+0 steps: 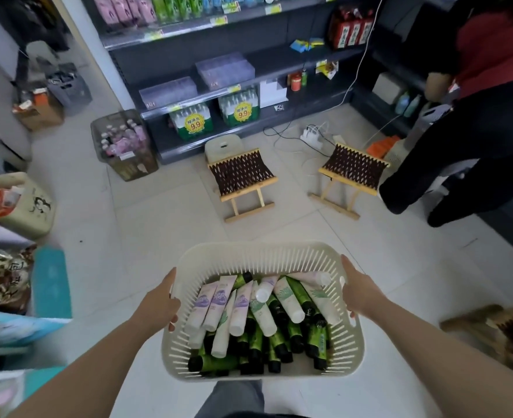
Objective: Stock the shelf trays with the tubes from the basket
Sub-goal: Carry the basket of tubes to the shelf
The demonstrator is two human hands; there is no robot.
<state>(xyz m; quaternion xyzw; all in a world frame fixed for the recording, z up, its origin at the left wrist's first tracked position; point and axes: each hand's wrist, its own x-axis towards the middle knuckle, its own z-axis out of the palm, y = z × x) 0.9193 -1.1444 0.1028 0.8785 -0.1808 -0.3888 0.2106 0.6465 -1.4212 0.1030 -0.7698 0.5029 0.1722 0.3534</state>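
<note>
Tiled shop floor (128, 236), dark shelf (279, 64) at back carrying two clear trays (168, 91). Left hand (158, 306) grips basket (264, 251) by its left rim, fingers curled round it. Basket held above floor, full of white and green tubes (261, 315), well apart from the trays. Right hand (360, 292) grips right rim. Second person (475, 116) stands far right

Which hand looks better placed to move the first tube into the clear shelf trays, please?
Left, probably: the left hand grips the basket beside the white tubes, and the clear trays sit ahead-left. The right hand grips it too.
</note>
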